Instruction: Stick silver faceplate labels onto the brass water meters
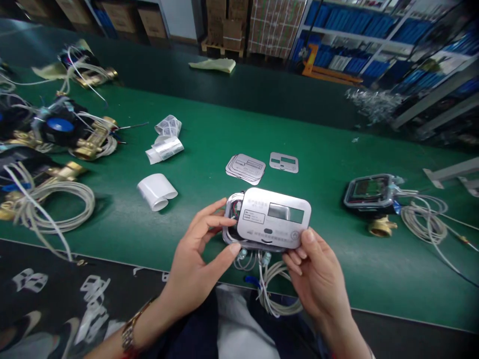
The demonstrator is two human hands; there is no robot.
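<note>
A silver-grey faceplate label [275, 219] with a dark window lies tilted over an open meter housing [232, 232], whose left end shows wires inside. My right hand [318, 269] pinches the label's lower right corner between thumb and fingers. My left hand [204, 254] is at the housing's left end, fingers apart, the fingertips touching its rim. Below the housing hangs a coiled grey cable [275, 291]. Just behind it are a stack of similar labels [246, 168] and a single label [284, 162].
Several meters with brass fittings [62, 124] and coiled cables crowd the left of the green table [202, 134]. Rolled label sheets [157, 191] lie left of centre. Another meter [370, 194] stands at the right with its cable. Paper scraps [93, 304] lie below the table edge.
</note>
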